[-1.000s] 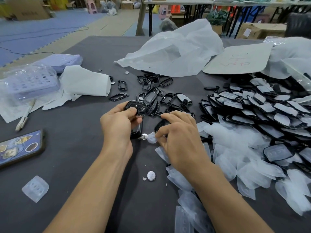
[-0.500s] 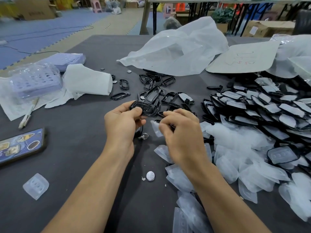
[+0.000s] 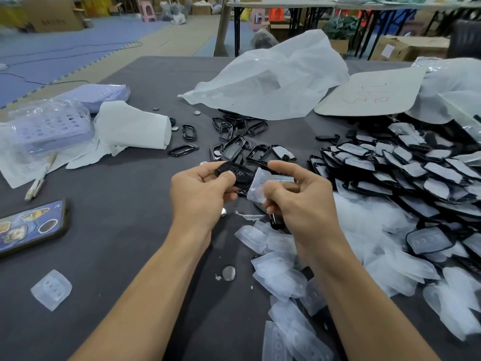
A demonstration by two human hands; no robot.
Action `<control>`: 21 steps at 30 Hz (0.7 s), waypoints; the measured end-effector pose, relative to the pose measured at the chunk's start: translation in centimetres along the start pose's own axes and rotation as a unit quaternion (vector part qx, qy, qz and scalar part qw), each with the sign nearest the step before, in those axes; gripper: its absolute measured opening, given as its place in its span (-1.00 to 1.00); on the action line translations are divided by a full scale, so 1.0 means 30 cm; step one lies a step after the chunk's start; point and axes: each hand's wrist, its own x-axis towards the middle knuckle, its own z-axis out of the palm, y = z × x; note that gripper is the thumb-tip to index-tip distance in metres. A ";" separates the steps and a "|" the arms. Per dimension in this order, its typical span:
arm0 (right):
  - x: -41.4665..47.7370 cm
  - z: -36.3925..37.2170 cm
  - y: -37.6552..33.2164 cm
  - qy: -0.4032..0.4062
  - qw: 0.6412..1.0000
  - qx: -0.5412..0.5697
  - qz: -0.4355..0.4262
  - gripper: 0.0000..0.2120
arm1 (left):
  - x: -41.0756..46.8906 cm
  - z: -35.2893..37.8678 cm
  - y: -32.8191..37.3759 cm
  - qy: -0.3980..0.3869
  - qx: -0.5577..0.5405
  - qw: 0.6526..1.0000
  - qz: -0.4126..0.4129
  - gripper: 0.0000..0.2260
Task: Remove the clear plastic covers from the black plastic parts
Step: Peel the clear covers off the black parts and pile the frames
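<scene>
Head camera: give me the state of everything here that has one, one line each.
Left hand: grips black part.
Right hand: pinches clear cover.
Clear cover: nearly off, at the part's edge.
Right pile: covers on.
Loose covers: off, heaped on table.
Bare frames: uncovered, scattered.
Phone: face down.

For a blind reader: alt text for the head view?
The left hand grips a black plastic part while the right hand pinches a clear cover at its end, above a dark table. Covered parts are heaped at right.
</scene>
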 end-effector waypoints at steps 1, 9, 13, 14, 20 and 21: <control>0.002 -0.004 -0.001 -0.008 1.000 0.001 -0.005 -0.66 | -0.003 0.001 0.001 -0.004 0.000 1.000 0.001 -0.75; -0.004 0.006 -0.006 -0.009 0.997 -0.057 -0.045 -0.84 | -0.019 0.000 0.002 -0.019 0.018 1.000 0.001 -0.81; 0.002 -0.006 -0.003 -0.004 0.999 -0.036 -0.027 -0.76 | -0.016 0.003 -0.004 -0.026 0.026 0.999 0.004 -0.84; 0.000 -0.008 -0.006 -0.013 0.999 -0.024 -0.024 -0.75 | -0.016 0.003 -0.004 -0.027 0.028 0.999 0.005 -0.84; 0.007 -0.017 0.001 -0.025 0.997 -0.031 -0.071 -0.70 | -0.016 0.006 -0.002 -0.026 0.027 0.999 0.007 -0.80; 0.009 -0.017 0.006 -0.020 0.995 -0.047 -0.089 -0.71 | -0.019 0.007 0.001 -0.028 0.024 0.999 0.008 -0.78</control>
